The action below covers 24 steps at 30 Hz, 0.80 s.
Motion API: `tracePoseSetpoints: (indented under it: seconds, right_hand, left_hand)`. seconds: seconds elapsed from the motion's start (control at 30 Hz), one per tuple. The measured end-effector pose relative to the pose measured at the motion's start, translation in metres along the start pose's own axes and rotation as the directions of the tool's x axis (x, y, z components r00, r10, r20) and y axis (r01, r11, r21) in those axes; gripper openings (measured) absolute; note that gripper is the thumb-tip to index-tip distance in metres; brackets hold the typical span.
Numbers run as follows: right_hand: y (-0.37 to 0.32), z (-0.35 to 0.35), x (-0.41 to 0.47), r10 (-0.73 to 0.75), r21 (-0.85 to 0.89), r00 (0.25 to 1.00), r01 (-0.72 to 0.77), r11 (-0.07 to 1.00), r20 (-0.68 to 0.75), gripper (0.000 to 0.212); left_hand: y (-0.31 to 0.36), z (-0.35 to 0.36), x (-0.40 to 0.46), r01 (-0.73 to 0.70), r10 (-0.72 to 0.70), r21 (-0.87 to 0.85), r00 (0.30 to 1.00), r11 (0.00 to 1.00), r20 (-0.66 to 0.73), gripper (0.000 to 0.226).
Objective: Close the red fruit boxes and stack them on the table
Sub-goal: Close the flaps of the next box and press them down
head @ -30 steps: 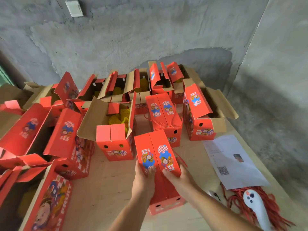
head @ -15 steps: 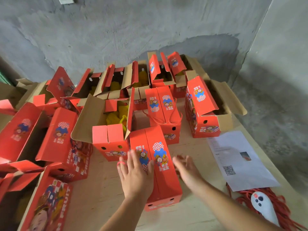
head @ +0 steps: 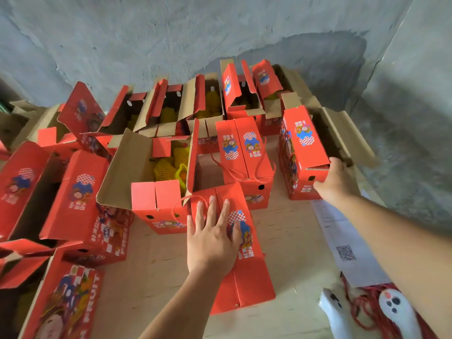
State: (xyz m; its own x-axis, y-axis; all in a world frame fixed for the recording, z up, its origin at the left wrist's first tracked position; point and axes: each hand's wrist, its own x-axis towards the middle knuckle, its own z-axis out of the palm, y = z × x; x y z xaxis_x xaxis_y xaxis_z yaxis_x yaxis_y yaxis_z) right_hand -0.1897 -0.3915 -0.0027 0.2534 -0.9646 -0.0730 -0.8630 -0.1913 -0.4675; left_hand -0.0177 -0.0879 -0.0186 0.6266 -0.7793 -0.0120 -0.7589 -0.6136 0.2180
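Grey concrete walls back the wooden table; left hand flat on closed box, right hand grips open box.

Two bare forearms enter from the bottom edge, both reaching forward and away from the body.

Left hand: palm down, fingers straight and spread, laid flat on the closed top of a red cardboard box. Thumb out to the right side. Wrist roughly level with the forearm.

Right hand: extended further out and to the right, arm almost fully stretched. Fingers curled over the near end corner of a red open-flapped cardboard box; the thumb side cannot be made out.
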Motion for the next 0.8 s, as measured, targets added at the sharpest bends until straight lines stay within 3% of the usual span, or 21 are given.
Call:
tracePoseSetpoints:
  seconds: [0.1,0.3,0.4,0.5,0.6,0.7,0.8]
  right_hand:
    - [0.007,0.001,-0.007,-0.029,0.053,1.000,0.029,0.998,0.003,0.060]
    - [0.024,0.016,-0.090,0.028,0.340,0.999,-0.016,0.940,-0.032,0.063]
    - [0.044,0.018,-0.134,0.029,0.258,0.997,-0.011,0.966,-0.065,0.051]
    - [0.053,0.015,-0.140,0.065,0.128,0.997,-0.069,0.989,0.033,0.028]
    - [0.046,0.011,-0.131,0.093,0.198,0.991,-0.111,0.974,0.098,0.024]
    - [0.037,0.012,-0.129,0.027,0.287,0.999,-0.039,0.957,0.045,0.017]
    - [0.031,-0.004,-0.123,0.023,0.377,1.000,-0.019,0.926,-0.004,0.017]
  left_hand:
    - [-0.002,0.000,0.001,0.006,-0.006,-0.006,1.000,1.000,-0.001,0.070]
    - [-0.001,-0.003,0.000,0.001,-0.001,-0.025,1.000,1.000,-0.007,0.070]
    - [-0.002,-0.004,0.001,0.006,-0.006,-0.032,1.000,0.999,-0.007,0.071]
    - [-0.001,-0.006,0.000,0.011,-0.012,-0.034,1.000,0.999,-0.010,0.067]
    - [0.000,-0.011,-0.009,-0.045,0.042,-0.042,0.996,0.998,-0.083,0.054]
    - [-0.009,-0.014,-0.024,-0.115,0.111,-0.016,0.980,0.993,-0.167,0.047]
    - [-0.011,-0.014,-0.042,-0.085,0.077,-0.055,0.988,0.995,-0.131,0.052]
